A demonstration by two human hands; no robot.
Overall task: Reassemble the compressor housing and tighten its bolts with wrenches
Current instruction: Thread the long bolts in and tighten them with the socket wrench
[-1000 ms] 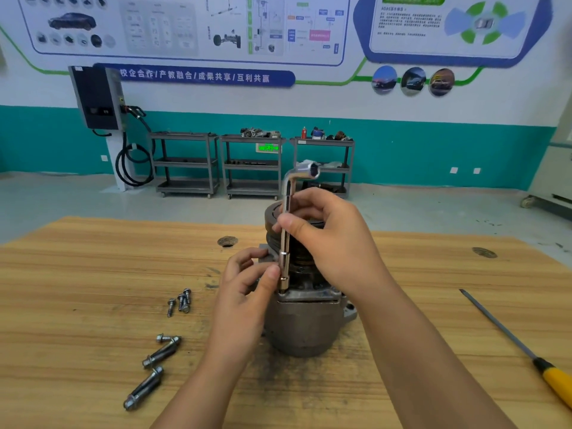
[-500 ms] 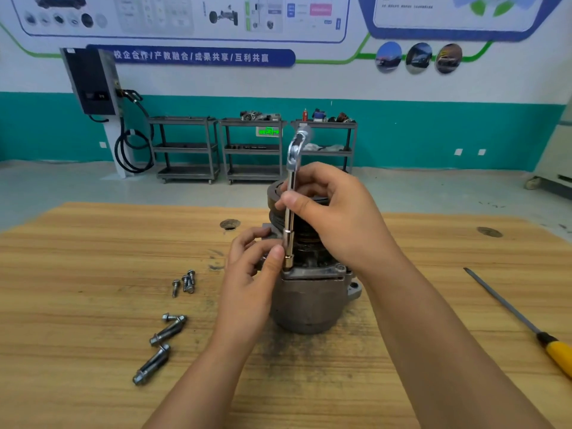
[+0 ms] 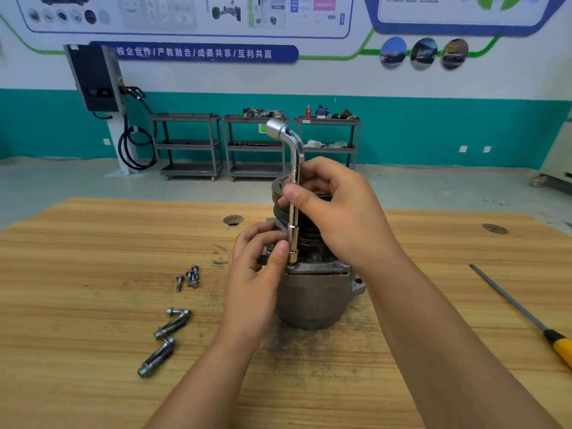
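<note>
Grey cast-metal compressor housing [image 3: 312, 300]: cover seated. Right hand [image 3: 339, 212] grips chrome L-shaped socket wrench [image 3: 297, 156], left hand [image 3: 257, 270] pinches its socket end. Silver bolts [image 3: 172, 325] lie loose: most tightening seemingly left.

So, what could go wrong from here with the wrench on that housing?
The L-shaped chrome socket wrench stands upright on the grey metal compressor housing, gripped mid-shaft by the right hand; it may tilt and slip.
The left hand pinches the socket end, so a slip could jam its thumb.
The loose silver bolts lie on the wooden table beside the left forearm and could be knocked away.
</note>
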